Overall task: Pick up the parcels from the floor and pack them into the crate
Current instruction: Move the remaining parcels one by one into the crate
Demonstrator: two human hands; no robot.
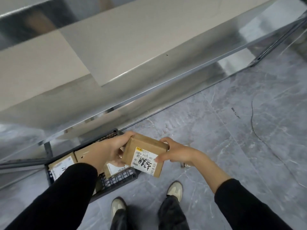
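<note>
A small brown cardboard parcel (146, 155) with a white shipping label is held in the air between both hands. My left hand (106, 150) grips its left side and top edge. My right hand (174, 153) grips its right side, thumb on the label. The parcel hangs over the right end of a dark plastic crate (119, 177) that stands on the floor at lower left. Inside the crate lie other brown labelled parcels (61, 164), partly hidden by my left arm.
A metal shelving unit (116, 67) with grey shelves runs across the upper left, its lower rail just beyond the crate. Grey marble floor (232, 130) spreads to the right. My two shoes (174, 188) stand below the parcel. A small shiny object lies under my right wrist.
</note>
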